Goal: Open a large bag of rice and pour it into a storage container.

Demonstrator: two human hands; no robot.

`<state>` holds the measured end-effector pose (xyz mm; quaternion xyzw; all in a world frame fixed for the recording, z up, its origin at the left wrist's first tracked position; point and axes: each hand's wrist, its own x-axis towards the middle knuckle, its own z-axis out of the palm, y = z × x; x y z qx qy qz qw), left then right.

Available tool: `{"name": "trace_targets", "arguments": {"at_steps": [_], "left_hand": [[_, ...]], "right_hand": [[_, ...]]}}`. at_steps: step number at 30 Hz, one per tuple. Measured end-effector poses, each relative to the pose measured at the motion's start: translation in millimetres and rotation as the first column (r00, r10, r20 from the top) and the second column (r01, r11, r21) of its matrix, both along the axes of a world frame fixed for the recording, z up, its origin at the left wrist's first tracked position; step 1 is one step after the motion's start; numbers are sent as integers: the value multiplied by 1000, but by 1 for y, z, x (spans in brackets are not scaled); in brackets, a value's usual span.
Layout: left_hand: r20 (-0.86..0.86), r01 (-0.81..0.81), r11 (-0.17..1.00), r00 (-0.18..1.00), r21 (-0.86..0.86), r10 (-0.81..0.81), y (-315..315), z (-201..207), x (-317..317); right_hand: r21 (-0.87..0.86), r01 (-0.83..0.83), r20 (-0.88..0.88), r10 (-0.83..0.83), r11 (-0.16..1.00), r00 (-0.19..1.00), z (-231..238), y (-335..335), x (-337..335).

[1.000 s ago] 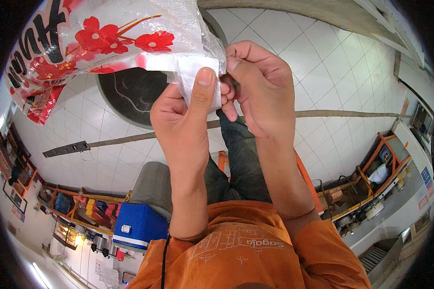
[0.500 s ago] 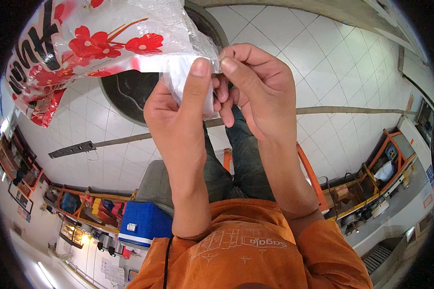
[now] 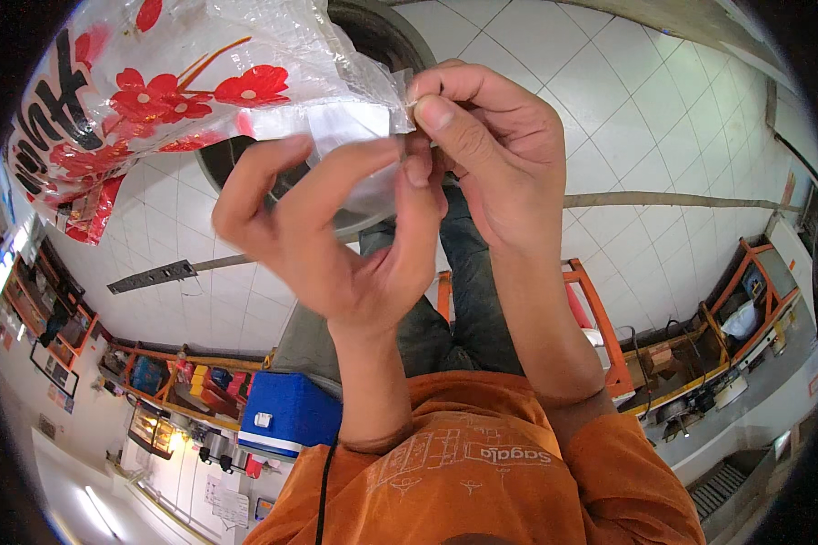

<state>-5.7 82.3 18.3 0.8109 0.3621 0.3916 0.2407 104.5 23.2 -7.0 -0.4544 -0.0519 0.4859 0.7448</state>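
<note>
A clear plastic bag (image 3: 177,91) with red flowers and black lettering spreads over the upper left. My right hand (image 3: 495,136) pinches its corner edge between thumb and index finger. The other right fingers curl behind, partly hidden. Just below the edge, my left hand (image 3: 327,227) has its fingers stretched and spread, slightly smeared by motion. Its thumb and index tips lie close to the bag's edge and the right fingers; whether they touch the plastic is hard to see. Whitish plastic (image 3: 345,132) shows behind the left fingers.
Beneath the bag stands a round dark tub (image 3: 386,41) on white floor tiles (image 3: 627,118). A strap-like strip with a power strip (image 3: 152,276) at its end crosses the floor. A blue cooler box (image 3: 289,411) sits at my left, an orange frame (image 3: 602,322) at my right.
My left hand has loosened from the bag's edge, its fingers fanning out and moving left and down. The right hand keeps its pinch. The bag has shifted slightly left.
</note>
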Motion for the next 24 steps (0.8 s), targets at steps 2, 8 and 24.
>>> {"name": "trace_targets", "arguments": {"at_steps": [2,8,24], "left_hand": [[-180,48,998,982,-27,-52,1,3,6],[-193,32,993,981,111,-10,11,-8,1],[-101,57,998,993,6,-56,17,3,5]], "right_hand": [[-35,21,63,-18,999,998,-2,0,0],[38,-25,19,24,999,1000,-4,-2,5],[43,134,284,-140,990,949,0,-2,-6]]}}
